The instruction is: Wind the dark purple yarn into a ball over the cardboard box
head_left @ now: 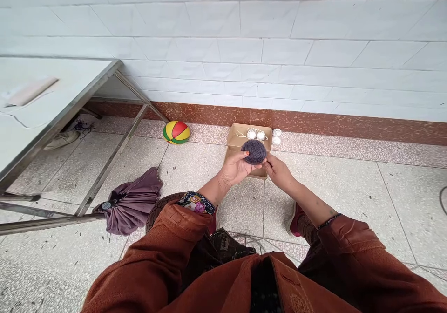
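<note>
A dark grey-purple ball of yarn (253, 152) rests in my left hand (238, 166), with the thumb over its front and the fingers beneath it. My right hand (278, 170) is closed in a pinch against the ball's lower right edge. Whether a loose strand lies between those fingertips is too small to see. Just beyond and below the hands, an open cardboard box (233, 137) stands on the floor, partly hidden by the yarn and fingers. Inside its far part are two white yarn balls (256, 134) with loose strands.
More white balls (276, 136) sit right of the box by the wall. A colourful ball (176, 132) lies to the left. A folded purple umbrella (134, 203) is near the metal-legged table (104, 73), which bears a pale oblong object (33, 91). A shoe (62, 139) shows beneath the table.
</note>
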Tool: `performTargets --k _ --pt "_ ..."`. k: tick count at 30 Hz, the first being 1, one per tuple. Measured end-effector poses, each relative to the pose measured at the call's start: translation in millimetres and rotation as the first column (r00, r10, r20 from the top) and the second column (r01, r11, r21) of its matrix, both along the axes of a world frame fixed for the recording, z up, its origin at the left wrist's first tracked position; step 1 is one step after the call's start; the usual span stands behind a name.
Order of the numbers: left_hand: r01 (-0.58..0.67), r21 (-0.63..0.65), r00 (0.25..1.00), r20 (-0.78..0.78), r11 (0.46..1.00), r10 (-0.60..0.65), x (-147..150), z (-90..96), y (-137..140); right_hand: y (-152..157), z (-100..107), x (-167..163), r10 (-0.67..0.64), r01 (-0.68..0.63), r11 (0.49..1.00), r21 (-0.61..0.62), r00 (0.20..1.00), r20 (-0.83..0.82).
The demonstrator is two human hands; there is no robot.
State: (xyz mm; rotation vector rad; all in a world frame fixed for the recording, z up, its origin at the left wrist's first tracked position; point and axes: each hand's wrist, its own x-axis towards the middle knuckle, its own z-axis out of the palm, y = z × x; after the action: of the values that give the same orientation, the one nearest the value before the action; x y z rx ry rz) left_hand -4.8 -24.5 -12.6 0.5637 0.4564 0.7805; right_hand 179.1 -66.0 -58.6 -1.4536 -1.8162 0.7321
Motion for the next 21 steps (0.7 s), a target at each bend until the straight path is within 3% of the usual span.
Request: performTargets --k 4,7,9,13,15,17,21 --pt "-0.005 0.023 0.998 -0.059 1.000 0.006 -1.0 -2.0 3.5 -3.8 -6.3 -1.0 0.085 -0.092 0.995 0.034 0.983 0.160" --pt "-0.061 0.153 0.975 -0.204 0.986 0.092 -2.3 -6.7 6.4 -5.8 -2.4 -0.4 0.150 -0.164 0.985 0.053 0.968 0.201" --pt "-0.067 0.296 0.916 -0.360 0.953 0.177 -3.6 -11.1 8.4 -7.4 4.3 -1.2 0.203 -0.218 0.973 0.072 0.965 0.166" --pt "0.069 0.510 0.763 -0.580 0.857 0.284 -4.8 -20.3 9.7 -9.4 23.9 -4.9 0.313 -0.310 0.946 0.098 0.949 -0.022" --pt "0.126 0.565 0.709 -0.626 0.815 0.325 -3.8 -23.6 7.7 -8.3 33.6 -4.2 0.296 -0.283 0.954 0.104 0.945 -0.140" --pt "0.167 0.550 0.698 -0.652 0.818 0.296 -1.9 -25.3 4.0 -4.9 40.5 -0.5 0.222 -0.206 0.974 0.094 0.946 -0.237" --pt "0.253 0.411 0.795 -0.604 0.876 0.054 2.5 -23.6 -5.2 5.5 40.7 9.9 0.008 0.003 0.999 0.035 0.954 -0.299"
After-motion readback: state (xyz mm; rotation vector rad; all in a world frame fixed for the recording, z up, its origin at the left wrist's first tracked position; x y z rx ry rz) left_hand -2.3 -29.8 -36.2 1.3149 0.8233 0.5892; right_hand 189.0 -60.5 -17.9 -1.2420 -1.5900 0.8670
